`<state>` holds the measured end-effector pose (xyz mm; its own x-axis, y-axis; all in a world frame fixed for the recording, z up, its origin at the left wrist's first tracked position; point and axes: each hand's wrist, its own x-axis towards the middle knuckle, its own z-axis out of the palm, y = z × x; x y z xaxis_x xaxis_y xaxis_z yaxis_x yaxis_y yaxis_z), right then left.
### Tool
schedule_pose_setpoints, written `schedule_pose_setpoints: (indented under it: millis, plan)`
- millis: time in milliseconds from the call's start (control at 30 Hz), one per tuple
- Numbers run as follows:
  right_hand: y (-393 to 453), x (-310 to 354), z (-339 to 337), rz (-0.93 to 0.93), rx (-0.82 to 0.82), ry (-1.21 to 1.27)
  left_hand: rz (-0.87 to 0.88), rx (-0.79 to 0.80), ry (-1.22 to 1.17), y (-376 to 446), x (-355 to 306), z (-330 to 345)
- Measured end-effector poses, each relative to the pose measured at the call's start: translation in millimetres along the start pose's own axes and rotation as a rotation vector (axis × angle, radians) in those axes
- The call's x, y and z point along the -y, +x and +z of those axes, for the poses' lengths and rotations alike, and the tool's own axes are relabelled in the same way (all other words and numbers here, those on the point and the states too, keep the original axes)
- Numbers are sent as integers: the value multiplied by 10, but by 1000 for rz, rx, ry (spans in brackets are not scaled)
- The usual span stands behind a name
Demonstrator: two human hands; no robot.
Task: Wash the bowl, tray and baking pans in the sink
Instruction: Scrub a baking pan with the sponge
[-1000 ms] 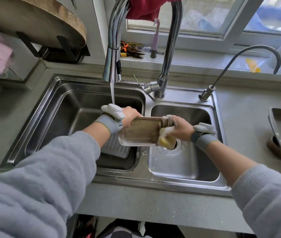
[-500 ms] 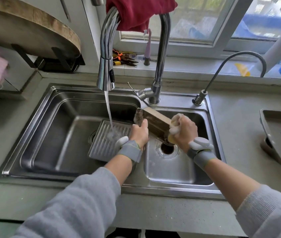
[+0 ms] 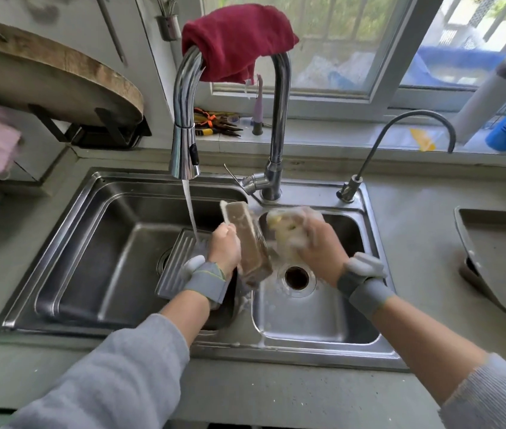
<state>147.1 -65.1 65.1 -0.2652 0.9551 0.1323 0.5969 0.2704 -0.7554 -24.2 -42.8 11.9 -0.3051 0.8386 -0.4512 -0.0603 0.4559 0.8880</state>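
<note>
Over the divider of the steel double sink (image 3: 323,345), my left hand (image 3: 224,249) grips a brown rectangular loaf pan (image 3: 247,243) on its long side, the pan standing tilted on end. My right hand (image 3: 310,243) holds a soapy yellow sponge (image 3: 282,227) just right of the pan, its fingers covered in foam. A ribbed metal tray (image 3: 174,267) lies flat in the left basin beneath the running water stream (image 3: 190,212).
The tall faucet (image 3: 183,125) carries a red cloth (image 3: 236,41) on its arch. A thin filter tap (image 3: 400,134) stands at the right rear. A dark baking tray (image 3: 505,261) rests on the right counter. A round wooden board (image 3: 50,78) sits at the upper left.
The pan has been turned from lying flat to standing on end over the divider. My right hand and sponge came off its end and now sit beside it, farther back.
</note>
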Motion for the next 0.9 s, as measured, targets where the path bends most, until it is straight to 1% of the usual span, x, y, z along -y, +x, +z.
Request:
schedule_pose_setpoints:
  millis: [33,67,167,200,267,300,333,367,433,467,500,533,567,633,667,700,767,800,900]
  plan:
    - [57,12,3,62,-12,115,12,34,5,-31,39,-4]
    - [118,57,38,85,1,199,27,51,-6,-69,73,-4]
    - [154,180,245,185,223,426,82,72,11,-116,147,57]
    - [190,163,312,201,252,494,117,79,27,-148,98,63]
    - [333,131,355,239,185,492,230,118,112,-254,-50,46]
    - [377,166,331,263,136,441,288,140,134,-258,-102,34]
    - [374,183,349,255,96,374,298,118,161,-230,-142,10]
    - [326,210,398,221,81,298,290,77,175,-161,-164,-21]
    - [126,282,523,68,134,126,216,27,150,9,-147,-111]
    - [50,277,576,-27,151,22,186,31,134,55,-106,-138]
    - [61,254,586,-72,174,-44,173,46,147,61,-69,-147]
    - [134,291,531,-42,177,-37,167,84,178,-2,-32,-130]
    - [239,321,470,15,146,-9,170,126,197,-52,24,-88]
    - [396,335,394,68,128,-24,115,147,107,-155,30,-9]
    - [352,354,378,43,160,-65,50,125,32,-140,-17,4]
    - [243,388,404,-23,201,-72,-11,84,-34,-100,-48,-34]
    - [-79,387,461,-178,269,-16,-116,64,-112,20,-71,-165]
    - [-225,354,473,-216,294,-9,-165,77,-147,49,-50,-240]
    - [-379,188,423,-231,275,-61,-205,92,-195,27,130,-294]
